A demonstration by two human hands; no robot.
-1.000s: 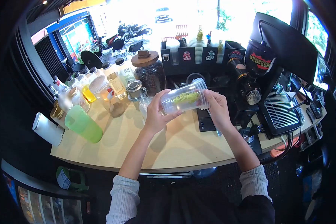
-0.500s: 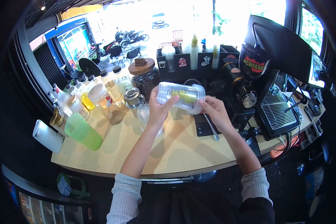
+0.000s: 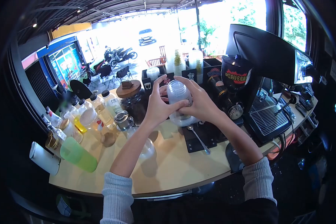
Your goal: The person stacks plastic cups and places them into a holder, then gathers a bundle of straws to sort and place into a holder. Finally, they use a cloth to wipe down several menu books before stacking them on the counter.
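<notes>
A clear plastic cup stack (image 3: 178, 89) is held bottom up above the counter, its wide rims facing down. My left hand (image 3: 161, 103) curves round its left side, the thumb across the front. From the right, my right hand (image 3: 202, 102) wraps it, its thumb meeting the left one. Below, a black mat (image 3: 192, 143) lies on the wooden counter with a metal spoon (image 3: 199, 140) on it. Left of the mat stands another clear cup (image 3: 148, 148), partly behind my left forearm. A metal drip coffee filter (image 3: 123, 120) is just beyond it.
Several bottles (image 3: 102, 108), a lidded jar of dark beans (image 3: 132, 99) and a green pitcher (image 3: 78, 154) line the left. At the back is a black cup holder (image 3: 147, 85) with stacked cups. A grinder (image 3: 235, 72) and espresso machine (image 3: 270, 114) stand right.
Both hands have turned the cup stack from lying sideways to bottom up, with the rims lowered toward the counter. The right hand has moved from the rims to the cup's side. The view has shifted.
</notes>
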